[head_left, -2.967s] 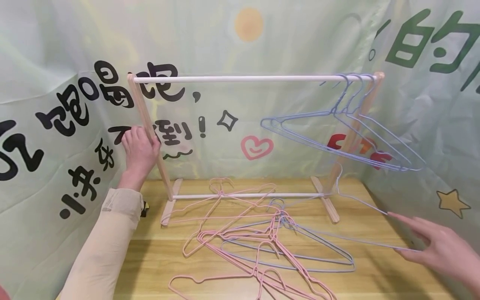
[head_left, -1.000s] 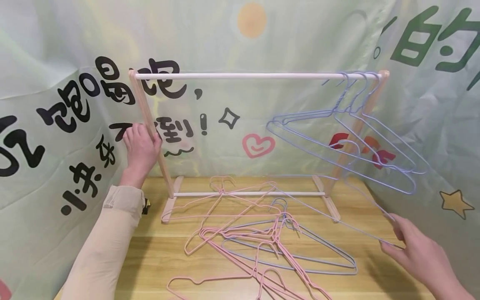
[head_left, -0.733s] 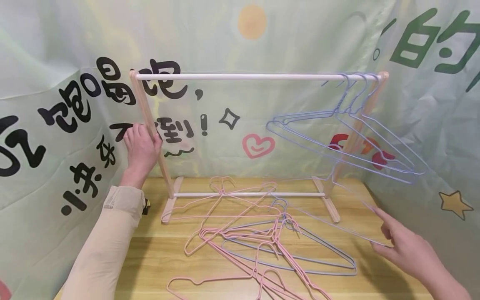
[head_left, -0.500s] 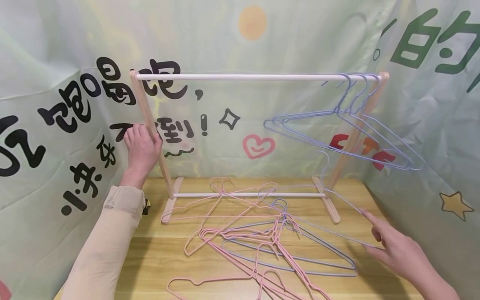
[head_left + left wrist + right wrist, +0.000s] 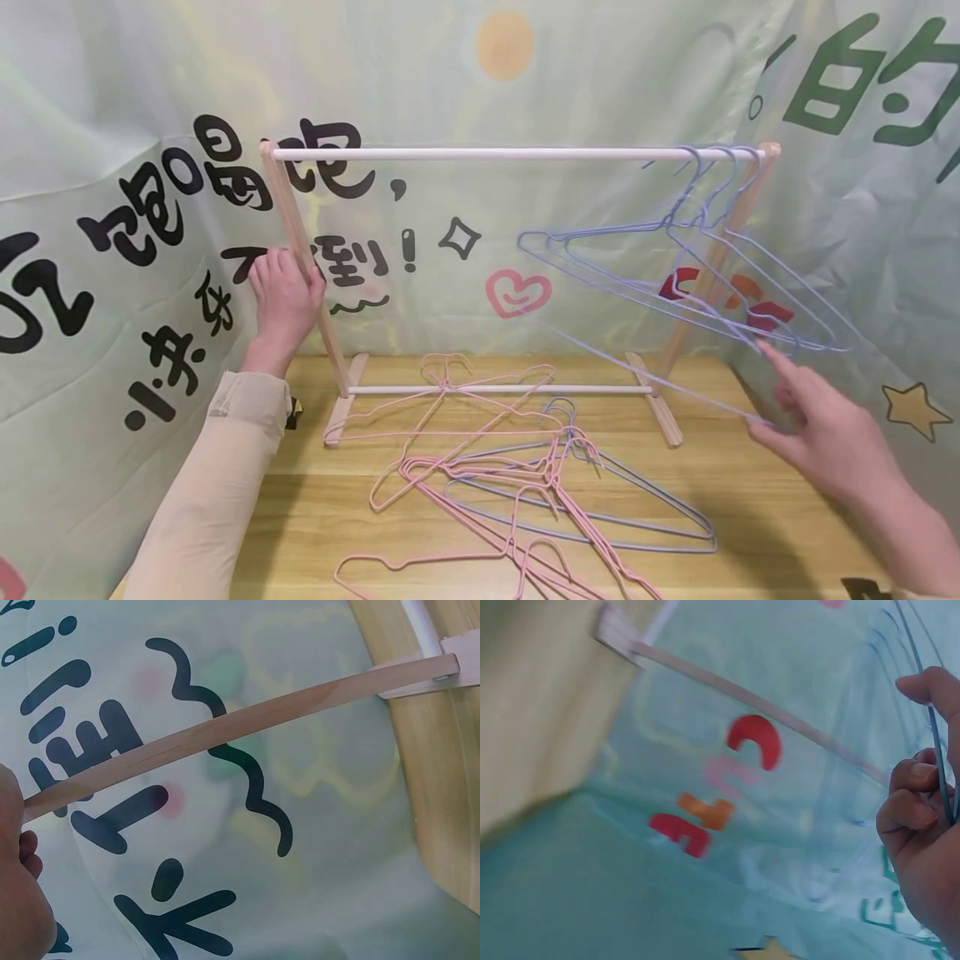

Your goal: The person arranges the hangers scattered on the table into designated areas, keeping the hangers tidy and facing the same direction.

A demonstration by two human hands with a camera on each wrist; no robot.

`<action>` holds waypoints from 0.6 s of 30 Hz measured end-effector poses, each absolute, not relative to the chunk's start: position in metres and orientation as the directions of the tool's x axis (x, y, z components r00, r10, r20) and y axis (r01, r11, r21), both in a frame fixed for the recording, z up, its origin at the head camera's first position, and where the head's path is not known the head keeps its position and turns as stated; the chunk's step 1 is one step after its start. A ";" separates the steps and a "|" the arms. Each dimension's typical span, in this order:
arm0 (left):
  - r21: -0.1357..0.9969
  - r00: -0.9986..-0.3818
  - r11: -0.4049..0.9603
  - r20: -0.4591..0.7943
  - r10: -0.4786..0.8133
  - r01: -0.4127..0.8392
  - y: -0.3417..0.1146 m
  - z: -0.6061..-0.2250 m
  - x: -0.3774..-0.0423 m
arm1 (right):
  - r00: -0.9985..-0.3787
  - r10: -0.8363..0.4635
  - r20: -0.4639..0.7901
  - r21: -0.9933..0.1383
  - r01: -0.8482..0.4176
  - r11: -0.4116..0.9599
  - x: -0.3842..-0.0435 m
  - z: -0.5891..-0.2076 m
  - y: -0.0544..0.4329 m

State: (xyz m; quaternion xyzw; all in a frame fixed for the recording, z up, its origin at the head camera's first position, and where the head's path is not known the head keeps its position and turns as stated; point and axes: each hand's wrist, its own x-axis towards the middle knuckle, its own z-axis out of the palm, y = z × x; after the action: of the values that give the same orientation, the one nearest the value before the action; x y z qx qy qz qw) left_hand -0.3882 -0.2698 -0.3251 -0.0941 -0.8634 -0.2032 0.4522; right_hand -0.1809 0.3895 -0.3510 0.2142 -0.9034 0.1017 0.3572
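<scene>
My left hand (image 5: 283, 296) grips the left wooden post (image 5: 285, 200) of a small hanging rack, about halfway up. In the left wrist view, part of that hand (image 5: 22, 877) shows at the edge, against the post (image 5: 225, 729). My right hand (image 5: 832, 429) holds a lavender-blue wire hanger (image 5: 652, 377) by one end, thumb on the lower wire and index finger along the upper one. The held hanger slants up leftward and overlaps the blue hangers (image 5: 681, 200) hooked on the white rail (image 5: 480, 154) near its right end. Its hook is hard to make out among them.
Several pink hangers (image 5: 442, 386) lie tangled on the wooden table (image 5: 300, 517), with blue hangers (image 5: 652, 547) among them. The rack's right foot (image 5: 654, 400) stands behind the pile. A printed cloth backdrop (image 5: 420, 83) encloses the back and sides.
My right hand came left and down over the last seconds, then rose, lifting the held hanger from above the table to the hanging ones. The left hand stays on the post.
</scene>
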 end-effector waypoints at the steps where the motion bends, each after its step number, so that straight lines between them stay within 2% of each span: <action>1: 0.265 -0.573 0.900 0.819 -0.021 0.346 -0.270 -0.325 -0.388 | -0.637 -0.318 0.702 -0.014 -0.459 0.889 -0.184 -0.343 0.389; 4: 0.272 -0.581 0.899 0.814 -0.024 0.344 -0.270 -0.325 -0.388 | -0.582 -0.340 0.739 0.039 -0.467 0.883 -0.196 -0.320 0.388; 6: 0.281 -0.590 0.898 0.807 -0.030 0.339 -0.270 -0.324 -0.388 | -0.582 -0.339 0.739 0.042 -0.462 0.886 -0.203 -0.306 0.386; 8: 0.287 -0.600 0.898 0.799 -0.033 0.333 -0.270 -0.324 -0.388 | -0.600 -0.339 0.725 0.043 -0.451 0.891 -0.209 -0.295 0.385; 14: 0.287 -0.603 0.902 0.797 -0.037 0.324 -0.269 -0.323 -0.387 | -0.708 -0.303 0.638 0.009 -0.387 0.922 -0.226 -0.276 0.379; 18: 0.275 -0.582 0.900 0.812 -0.029 0.338 -0.269 -0.323 -0.386 | -0.726 -0.309 0.614 -0.004 -0.394 0.919 -0.237 -0.278 0.380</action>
State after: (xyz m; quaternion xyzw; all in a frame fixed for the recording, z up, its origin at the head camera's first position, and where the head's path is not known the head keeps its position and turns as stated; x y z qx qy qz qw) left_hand -0.3865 -0.2687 -0.3230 -0.0892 -0.8655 -0.2051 0.4482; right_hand -0.2374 0.3800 -0.2777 0.1897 -0.9266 0.0670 0.3177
